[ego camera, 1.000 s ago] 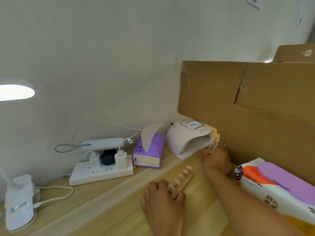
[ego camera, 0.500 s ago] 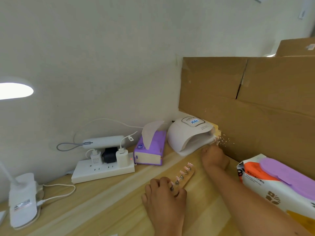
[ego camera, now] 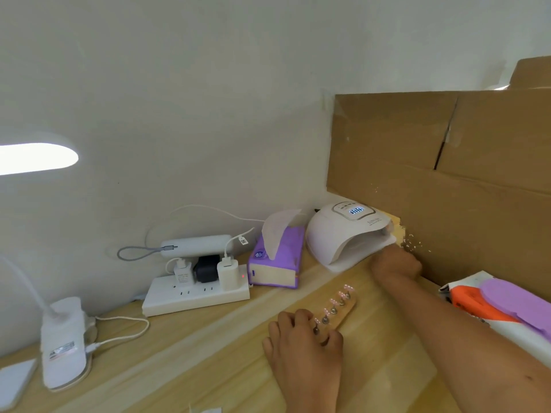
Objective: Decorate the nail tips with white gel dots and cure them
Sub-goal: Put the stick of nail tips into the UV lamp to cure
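Strip (ego camera: 343, 315) of tips (ego camera: 333, 301): laid on the desk (ego camera: 208, 353), its near end gripped by the curled fingers of the left hand (ego camera: 304, 344), apart from the lamp (ego camera: 337, 234). Right hand (ego camera: 393, 263): placed at the lamp mouth, fingers curled; whether anything is held cannot be told. Uncured dots could be smeared if tips are brushed by those fingers or knocked on the lamp rim.

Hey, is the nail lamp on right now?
On. The lamp has its top display lit blue, showing digits.

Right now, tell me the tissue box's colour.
The tissue box is purple; clearest in the head view.
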Available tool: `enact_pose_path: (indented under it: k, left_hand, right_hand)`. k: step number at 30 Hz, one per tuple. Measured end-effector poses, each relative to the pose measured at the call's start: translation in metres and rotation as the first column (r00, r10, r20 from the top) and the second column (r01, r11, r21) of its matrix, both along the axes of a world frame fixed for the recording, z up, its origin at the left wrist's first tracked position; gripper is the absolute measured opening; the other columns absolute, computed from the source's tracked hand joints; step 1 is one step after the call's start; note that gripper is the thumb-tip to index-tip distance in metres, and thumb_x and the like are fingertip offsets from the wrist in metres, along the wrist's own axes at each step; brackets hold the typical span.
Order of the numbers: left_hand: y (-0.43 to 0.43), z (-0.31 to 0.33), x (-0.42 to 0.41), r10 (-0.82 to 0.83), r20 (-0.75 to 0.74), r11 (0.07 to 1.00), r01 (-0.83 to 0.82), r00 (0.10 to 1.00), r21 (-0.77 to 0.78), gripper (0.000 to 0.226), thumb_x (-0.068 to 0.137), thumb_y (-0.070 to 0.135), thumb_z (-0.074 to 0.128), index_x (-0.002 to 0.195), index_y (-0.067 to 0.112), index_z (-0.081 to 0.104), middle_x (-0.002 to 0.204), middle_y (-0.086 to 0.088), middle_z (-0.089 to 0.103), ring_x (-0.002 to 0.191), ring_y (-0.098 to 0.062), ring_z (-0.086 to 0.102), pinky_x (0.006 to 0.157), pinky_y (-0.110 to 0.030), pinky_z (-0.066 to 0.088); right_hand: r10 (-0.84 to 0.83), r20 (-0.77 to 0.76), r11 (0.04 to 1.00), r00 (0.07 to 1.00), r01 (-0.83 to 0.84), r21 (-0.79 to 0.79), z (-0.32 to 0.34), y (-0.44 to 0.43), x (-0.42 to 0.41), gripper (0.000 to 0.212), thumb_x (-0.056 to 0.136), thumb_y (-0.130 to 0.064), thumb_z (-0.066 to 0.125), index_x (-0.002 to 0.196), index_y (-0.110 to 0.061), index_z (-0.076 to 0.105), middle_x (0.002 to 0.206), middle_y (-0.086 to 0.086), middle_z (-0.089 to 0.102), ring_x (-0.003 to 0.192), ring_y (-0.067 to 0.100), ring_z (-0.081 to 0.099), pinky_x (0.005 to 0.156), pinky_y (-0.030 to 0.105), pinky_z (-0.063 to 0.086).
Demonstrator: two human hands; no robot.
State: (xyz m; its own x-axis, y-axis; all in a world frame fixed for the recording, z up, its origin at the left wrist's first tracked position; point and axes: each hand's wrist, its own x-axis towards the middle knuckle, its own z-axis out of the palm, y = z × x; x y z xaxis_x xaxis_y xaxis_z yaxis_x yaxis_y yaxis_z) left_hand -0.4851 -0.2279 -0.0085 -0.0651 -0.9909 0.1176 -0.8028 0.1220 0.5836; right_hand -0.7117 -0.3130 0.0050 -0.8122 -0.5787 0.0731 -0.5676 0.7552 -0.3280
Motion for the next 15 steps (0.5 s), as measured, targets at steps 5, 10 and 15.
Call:
enact_pose_path:
  k: [5, 10, 15]
  left_hand:
    - [-0.002, -0.002, -0.001, 0.009, -0.058, 1.000, -0.009, 0.998, -0.014, 0.040, 0.076, 0.051, 0.059, 0.113, 0.036, 0.062, 0.112, 0.014, 0.051, 0.112, -0.015, 0.046, 0.083, -0.029, 0.021]
    - [-0.004, -0.005, 0.000, 0.040, -0.091, 0.998, -0.045, 0.995, -0.051, 0.042, 0.079, 0.043, 0.061, 0.120, 0.036, 0.057, 0.119, 0.014, 0.050, 0.116, -0.015, 0.046, 0.088, -0.030, 0.027]
    - [-0.001, -0.002, 0.003, 0.077, -0.169, 0.995, -0.087, 0.983, -0.055, 0.057, 0.088, 0.019, 0.055, 0.140, 0.033, 0.039, 0.139, 0.011, 0.040, 0.131, -0.011, 0.040, 0.101, -0.026, 0.027]
  right_hand:
    - [-0.014, 0.067, 0.999, 0.998, 0.011, 0.053, 0.012, -0.012, -0.012, 0.036, 0.099, -0.019, 0.048, 0.132, -0.007, 0.057, 0.138, 0.014, 0.055, 0.129, 0.031, 0.052, 0.101, 0.042, 0.045]
    - [0.012, 0.116, 1.000, 0.993, -0.013, 0.007, 0.007, -0.010, 0.002, 0.049, 0.102, -0.027, 0.041, 0.148, -0.010, 0.035, 0.146, 0.019, 0.045, 0.135, 0.036, 0.044, 0.107, 0.045, 0.038]
    - [0.305, 0.338, 0.917, 0.891, -0.371, 0.150, 0.036, 0.015, 0.017, 0.020, 0.100, -0.008, 0.043, 0.115, -0.002, 0.055, 0.095, 0.020, 0.060, 0.074, 0.029, 0.059, 0.064, 0.031, 0.049]
